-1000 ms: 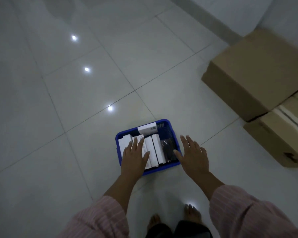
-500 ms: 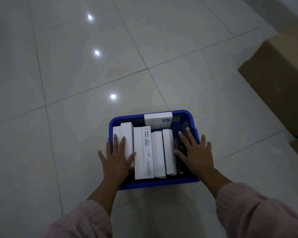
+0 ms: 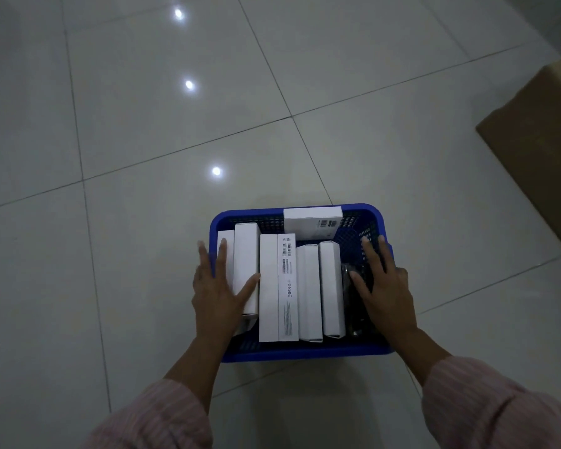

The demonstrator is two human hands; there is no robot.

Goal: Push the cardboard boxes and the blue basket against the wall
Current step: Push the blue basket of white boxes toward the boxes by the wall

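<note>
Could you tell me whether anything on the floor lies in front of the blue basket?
Nothing visible does: bare tiles lie beyond the blue basket. A cardboard box sits off to the right. No wall is in view.

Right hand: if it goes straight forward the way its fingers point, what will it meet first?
Probably the far mesh wall of the blue basket: the right hand lies open at its right edge, fingers pointing to that far corner. Depth is unclear.

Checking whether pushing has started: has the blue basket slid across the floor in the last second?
No, not visibly. The blue basket still meets the same floor grout line at its far rim, right of centre; only the camera came closer.
</note>
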